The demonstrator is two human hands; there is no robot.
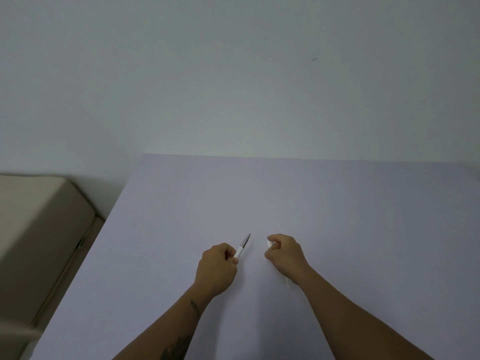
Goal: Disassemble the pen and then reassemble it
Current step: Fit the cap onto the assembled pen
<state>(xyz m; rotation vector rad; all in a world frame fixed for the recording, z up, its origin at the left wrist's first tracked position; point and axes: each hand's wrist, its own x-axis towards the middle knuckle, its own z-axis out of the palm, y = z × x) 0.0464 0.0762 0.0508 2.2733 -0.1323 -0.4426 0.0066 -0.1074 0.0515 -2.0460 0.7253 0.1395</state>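
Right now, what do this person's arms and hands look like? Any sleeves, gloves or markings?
Both forearms are bare, with no sleeves in view, and neither the left hand nor the right hand wears a glove. No watch or ring shows. The left forearm carries dark tattoo markings, one small near the wrist and one larger lower down.

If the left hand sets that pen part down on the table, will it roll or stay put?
The pen part looks round, slim and stiff, so on the flat, smooth table it would probably roll. Its tapered metal tip suggests it would curve rather than roll straight. It seems light, since the left hand pinches it with just the fingertips.
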